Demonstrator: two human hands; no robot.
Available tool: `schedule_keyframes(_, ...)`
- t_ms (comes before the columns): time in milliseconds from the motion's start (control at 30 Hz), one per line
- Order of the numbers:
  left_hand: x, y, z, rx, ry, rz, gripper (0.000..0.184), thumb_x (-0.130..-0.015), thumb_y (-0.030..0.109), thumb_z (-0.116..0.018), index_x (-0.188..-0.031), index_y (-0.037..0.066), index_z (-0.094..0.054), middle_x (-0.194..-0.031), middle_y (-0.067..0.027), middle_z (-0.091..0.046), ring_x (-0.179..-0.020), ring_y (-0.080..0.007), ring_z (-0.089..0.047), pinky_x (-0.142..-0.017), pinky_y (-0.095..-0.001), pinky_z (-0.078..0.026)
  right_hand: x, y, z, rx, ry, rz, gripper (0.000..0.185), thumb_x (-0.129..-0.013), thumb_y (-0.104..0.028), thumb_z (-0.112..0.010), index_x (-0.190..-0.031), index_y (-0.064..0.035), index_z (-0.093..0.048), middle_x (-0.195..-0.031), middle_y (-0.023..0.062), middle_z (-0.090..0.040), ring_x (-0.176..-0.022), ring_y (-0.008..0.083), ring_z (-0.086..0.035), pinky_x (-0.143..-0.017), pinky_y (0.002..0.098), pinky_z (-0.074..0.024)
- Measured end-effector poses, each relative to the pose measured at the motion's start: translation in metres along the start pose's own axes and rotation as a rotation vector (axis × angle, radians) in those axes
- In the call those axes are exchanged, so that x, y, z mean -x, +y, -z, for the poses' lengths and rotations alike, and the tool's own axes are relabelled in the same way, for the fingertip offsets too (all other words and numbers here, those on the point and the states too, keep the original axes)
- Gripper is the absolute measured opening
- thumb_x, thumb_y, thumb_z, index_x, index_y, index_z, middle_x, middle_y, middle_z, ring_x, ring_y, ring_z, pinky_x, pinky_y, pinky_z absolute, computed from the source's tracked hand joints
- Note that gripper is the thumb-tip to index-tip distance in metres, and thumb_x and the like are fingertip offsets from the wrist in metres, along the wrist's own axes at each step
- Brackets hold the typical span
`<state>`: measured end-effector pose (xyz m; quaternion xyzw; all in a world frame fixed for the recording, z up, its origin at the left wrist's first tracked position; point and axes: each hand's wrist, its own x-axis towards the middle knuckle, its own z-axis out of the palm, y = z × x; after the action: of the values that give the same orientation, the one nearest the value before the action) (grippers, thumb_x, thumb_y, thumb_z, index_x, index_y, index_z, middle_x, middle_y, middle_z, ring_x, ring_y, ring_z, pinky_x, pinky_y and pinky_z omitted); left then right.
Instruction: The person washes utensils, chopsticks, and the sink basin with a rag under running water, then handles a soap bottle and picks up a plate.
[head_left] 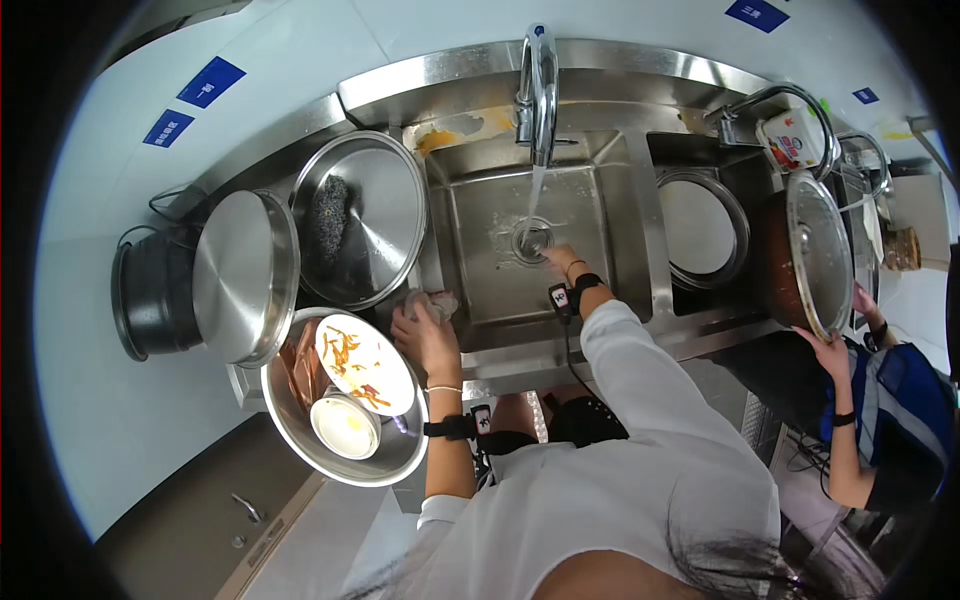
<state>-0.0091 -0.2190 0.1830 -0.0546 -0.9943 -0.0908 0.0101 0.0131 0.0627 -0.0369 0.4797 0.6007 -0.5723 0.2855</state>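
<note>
My right hand reaches down into the middle sink, its fingers drawn together at the edge of the round drain. Water runs from the tall faucet onto the drain beside those fingertips; whatever they grip is too small to make out. At the sink's left front edge, my left hand is closed on a crumpled, pale, translucent cloth-like thing. Close to its left stands a large metal bowl with a white plate bearing food scraps, a white bowl and brown pieces.
Left of the sink lie a wide steel pan holding a dark scouring pad, a metal lid and a black pot. Right, another sink holds a round pot. A co-worker's hands hold a brown pot.
</note>
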Motion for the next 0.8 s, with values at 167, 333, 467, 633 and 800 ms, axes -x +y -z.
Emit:
schedule_keyframes(167, 0.02, 0.02, -0.007, 0.252, -0.105, -0.125, 0.057, -0.062, 0.009, -0.071, -0.116, 0.007, -0.05, -0.112, -0.0208, -0.045, -0.104, -0.0393, -0.044, -0.091, -0.0455, -0.039, 0.063, -0.004, 0.005, -0.281, -0.138, 0.043, 0.07, -0.081, -0.049, -0.061, -0.132, -0.0055, -0.04, -0.124, 0.0147, -0.048, -0.108, 0.0274, -0.051, -0.085, 0.0427, -0.0473)
schedule_keyframes(333, 0.048, 0.101, -0.021, 0.757, -0.289, -0.211, 0.059, -0.067, 0.016, -0.075, -0.119, 0.007, -0.049, -0.113, -0.0209, -0.048, -0.105, -0.0357, -0.048, -0.092, -0.0416, -0.04, 0.212, -0.006, 0.03, -0.548, -0.549, 0.124, 0.056, -0.086, -0.041, -0.06, -0.127, -0.0062, -0.044, -0.105, 0.0072, -0.052, -0.086, 0.018, -0.055, -0.076, 0.0361, -0.0494)
schedule_keyframes(467, 0.061, 0.145, -0.044, 1.295, -0.759, -0.219, 0.056, -0.077, 0.016, -0.071, -0.124, 0.002, -0.045, -0.126, -0.0198, -0.046, -0.112, -0.0279, -0.049, -0.096, -0.0359, -0.04, 0.244, 0.033, 0.075, -0.735, -0.328, 0.398, 0.041, -0.087, -0.031, -0.06, -0.118, -0.0063, -0.05, -0.085, 0.0007, -0.055, -0.063, 0.0098, -0.051, -0.058, 0.026, -0.0451)
schedule_keyframes(633, 0.041, 0.129, -0.028, 1.226, -0.976, -0.498, 0.045, -0.085, 0.015, -0.063, -0.125, 0.003, -0.046, -0.128, -0.0122, -0.05, -0.114, -0.02, -0.05, -0.098, -0.0325, -0.039, 0.28, 0.089, 0.175, -1.297, -0.189, 0.528, 0.017, -0.087, -0.024, -0.058, -0.096, -0.0092, -0.055, -0.07, 0.0015, -0.054, -0.055, 0.0105, -0.048, -0.052, 0.0244, -0.0407)
schedule_keyframes(800, 0.008, 0.079, -0.001, 0.696, -1.105, -0.54, 0.04, -0.089, 0.03, -0.055, -0.117, 0.001, -0.053, -0.113, -0.0142, -0.06, -0.104, -0.0228, -0.057, -0.091, -0.0319, -0.043, 0.286, 0.119, 0.279, -1.634, 0.054, 0.546, 0.024, -0.086, -0.025, -0.057, -0.103, -0.0074, -0.056, -0.088, 0.0086, -0.059, -0.075, 0.0211, -0.058, -0.069, 0.0334, -0.0506)
